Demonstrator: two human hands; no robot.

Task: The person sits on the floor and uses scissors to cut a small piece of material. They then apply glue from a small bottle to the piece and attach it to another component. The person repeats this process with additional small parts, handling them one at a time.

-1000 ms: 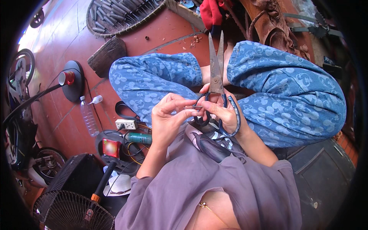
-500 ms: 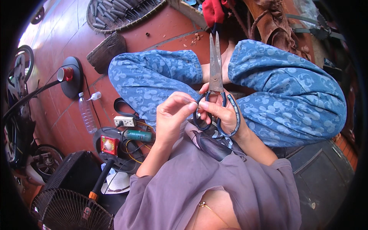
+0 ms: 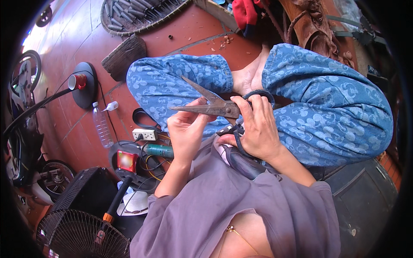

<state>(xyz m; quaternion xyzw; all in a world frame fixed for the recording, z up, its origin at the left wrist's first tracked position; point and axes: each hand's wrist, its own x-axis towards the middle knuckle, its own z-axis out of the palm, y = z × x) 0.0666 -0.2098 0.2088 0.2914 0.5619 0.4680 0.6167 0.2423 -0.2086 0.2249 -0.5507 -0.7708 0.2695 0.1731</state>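
Gripping the scissors (image 3: pixel 214 106) by the dark loop handles, right hand (image 3: pixel 257 129) is closed around them; blades open, long axis pointing left over the lap. Left hand (image 3: pixel 187 129) pinches just under the blades, nearer the tips.

my right hand (image 3: pixel 258 129) grips the scissors (image 3: pixel 211 105) over my lap; my left hand (image 3: pixel 187 129) sits just left, touching the blades. further left on the floor lie a power strip (image 3: pixel 144 134) and bottle (image 3: pixel 102 127); a fan (image 3: pixel 81 236) stands below-left.
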